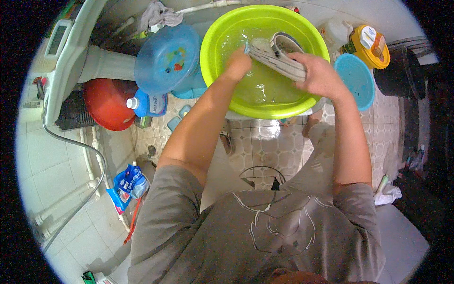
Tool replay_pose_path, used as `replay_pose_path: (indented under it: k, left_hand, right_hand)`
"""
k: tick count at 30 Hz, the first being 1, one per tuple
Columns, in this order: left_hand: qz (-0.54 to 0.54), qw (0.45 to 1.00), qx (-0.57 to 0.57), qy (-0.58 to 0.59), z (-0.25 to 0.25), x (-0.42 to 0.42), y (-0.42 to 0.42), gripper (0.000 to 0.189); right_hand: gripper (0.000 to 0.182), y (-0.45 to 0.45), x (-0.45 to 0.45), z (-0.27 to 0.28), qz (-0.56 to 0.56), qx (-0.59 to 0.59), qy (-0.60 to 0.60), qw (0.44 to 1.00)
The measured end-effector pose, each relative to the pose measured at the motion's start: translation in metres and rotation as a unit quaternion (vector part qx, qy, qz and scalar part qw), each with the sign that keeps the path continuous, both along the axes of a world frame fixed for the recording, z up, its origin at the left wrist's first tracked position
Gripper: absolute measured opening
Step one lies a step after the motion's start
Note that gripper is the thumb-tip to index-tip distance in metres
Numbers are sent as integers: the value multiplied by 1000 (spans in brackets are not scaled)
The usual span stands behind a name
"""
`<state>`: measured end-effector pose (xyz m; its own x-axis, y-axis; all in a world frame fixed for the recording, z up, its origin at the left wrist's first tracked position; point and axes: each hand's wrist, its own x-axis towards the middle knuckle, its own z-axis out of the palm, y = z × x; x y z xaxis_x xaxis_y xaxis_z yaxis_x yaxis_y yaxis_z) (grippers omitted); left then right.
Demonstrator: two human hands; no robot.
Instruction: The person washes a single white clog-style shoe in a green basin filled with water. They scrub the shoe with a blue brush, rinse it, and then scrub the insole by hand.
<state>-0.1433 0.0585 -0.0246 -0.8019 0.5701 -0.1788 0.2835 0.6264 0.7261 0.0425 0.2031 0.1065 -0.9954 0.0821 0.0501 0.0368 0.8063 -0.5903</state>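
A lime-green plastic basin (276,113) with water in it stands before me. Over the water, my right hand (317,74) grips a grey clog (278,64) by one end, fingers and thumb around its sole. The shoe is tilted, its opening and strap facing up and away from me. My left hand (238,65) is closed at the other end of the clog, inside the basin. From its fist shows a small pale-blue scrubbing tool (247,47), held against the clog's edge; most of it is hidden by the fingers.
Left of the basin are a clear blue basin (156,64), a red basin (110,106) and a blue detergent bottle (145,103). To the right stand a turquoise basin (354,81), a yellow tub (369,46) and a black bin (400,78). A pedestal sink (106,64) rises at left.
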Motion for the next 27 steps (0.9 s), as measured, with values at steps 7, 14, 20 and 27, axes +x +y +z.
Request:
replay_pose_path:
  k: [7,14,20,27]
  left_hand:
    - [80,993,6,-88,21,9,7,31]
    - [40,985,19,-168,-6,3,6,38]
    - [169,951,144,-214,26,31,10,35]
    - [145,942,81,-291,14,20,16,37]
  right_hand:
    - [63,-30,-4,-49,57,25,38,997]
    - [38,-32,-34,-75,-8,-38,5,999]
    - [39,-38,-57,-93,-45,133,0,990]
    - [38,-32,-68,-93,-42,69,-90,993]
